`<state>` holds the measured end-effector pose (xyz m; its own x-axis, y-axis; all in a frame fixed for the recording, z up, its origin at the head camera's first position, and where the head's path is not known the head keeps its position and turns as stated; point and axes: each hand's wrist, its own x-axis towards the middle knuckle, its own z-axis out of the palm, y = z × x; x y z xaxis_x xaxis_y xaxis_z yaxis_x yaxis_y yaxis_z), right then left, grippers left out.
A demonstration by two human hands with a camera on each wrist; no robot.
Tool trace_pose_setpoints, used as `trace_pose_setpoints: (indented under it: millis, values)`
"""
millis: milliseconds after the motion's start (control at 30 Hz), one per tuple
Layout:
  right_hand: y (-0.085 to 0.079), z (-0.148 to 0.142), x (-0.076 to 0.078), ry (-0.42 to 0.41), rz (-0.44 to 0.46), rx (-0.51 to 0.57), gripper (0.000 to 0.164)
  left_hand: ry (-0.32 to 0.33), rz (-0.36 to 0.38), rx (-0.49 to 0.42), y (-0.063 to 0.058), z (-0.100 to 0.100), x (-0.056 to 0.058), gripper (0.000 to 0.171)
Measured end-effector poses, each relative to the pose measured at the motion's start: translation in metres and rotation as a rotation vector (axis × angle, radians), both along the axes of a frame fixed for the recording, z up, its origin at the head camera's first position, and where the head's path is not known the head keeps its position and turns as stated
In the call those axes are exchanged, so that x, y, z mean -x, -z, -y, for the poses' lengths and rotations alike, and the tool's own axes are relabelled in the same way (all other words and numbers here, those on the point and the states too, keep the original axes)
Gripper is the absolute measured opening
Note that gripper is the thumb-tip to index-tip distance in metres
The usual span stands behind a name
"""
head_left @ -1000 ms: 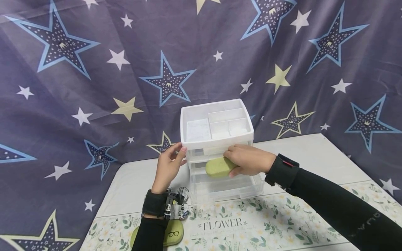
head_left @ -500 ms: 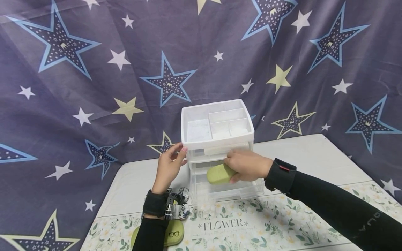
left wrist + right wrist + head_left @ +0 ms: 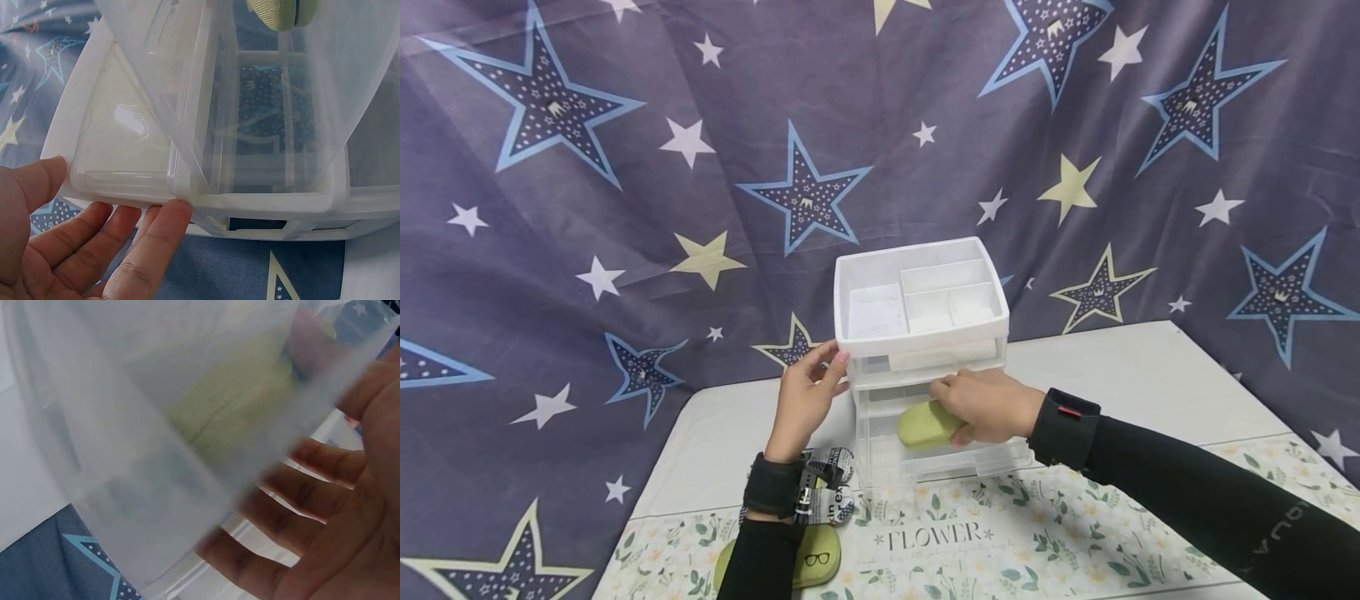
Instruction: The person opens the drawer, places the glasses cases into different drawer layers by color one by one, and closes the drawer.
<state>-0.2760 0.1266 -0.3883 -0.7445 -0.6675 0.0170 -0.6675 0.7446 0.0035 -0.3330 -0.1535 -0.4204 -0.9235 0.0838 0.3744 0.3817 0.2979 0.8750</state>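
Observation:
In the head view my right hand (image 3: 988,404) grips a green glasses case (image 3: 923,425), thumb and fingers at its right end, low over the pulled-out clear drawer (image 3: 940,465). The right wrist view shows the case (image 3: 234,400) through the drawer's cloudy wall, the thumb beside it. My left hand (image 3: 805,400) touches the left side of the white drawer unit (image 3: 925,340), just under its top tray. In the left wrist view the thumb and extended fingertips of the left hand (image 3: 106,244) rest against the unit's white frame (image 3: 269,205).
A second green case (image 3: 817,557) with a glasses print lies at the front left, partly behind the left sleeve. Black-and-white printed packets (image 3: 833,504) lie by the left wrist. A closed upper drawer (image 3: 943,354) holds something pale. Behind hangs a star-print curtain (image 3: 880,125).
My right hand has moved down with the green glasses case, from in front of the upper drawers to lower over the pulled-out drawer. The left hand stays in place.

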Motion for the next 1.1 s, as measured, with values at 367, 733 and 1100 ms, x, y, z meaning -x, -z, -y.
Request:
trace_pose_setpoints:
  millis: [367, 733, 1100]
  values:
    - [0.008, -0.002, -0.001, -0.039, -0.011, 0.023, 0.053, 0.003, -0.027, 0.014, -0.002, 0.001, -0.004, 0.06]
    - [0.0, -0.019, -0.014, -0.051, -0.035, 0.123, 0.029, 0.024, -0.015, -0.014, -0.001, 0.001, -0.003, 0.058]
    - [0.006, -0.026, -0.018, -0.11, -0.093, 0.21, 0.013, 0.002, 0.029, 0.005, -0.026, -0.009, -0.025, 0.045]
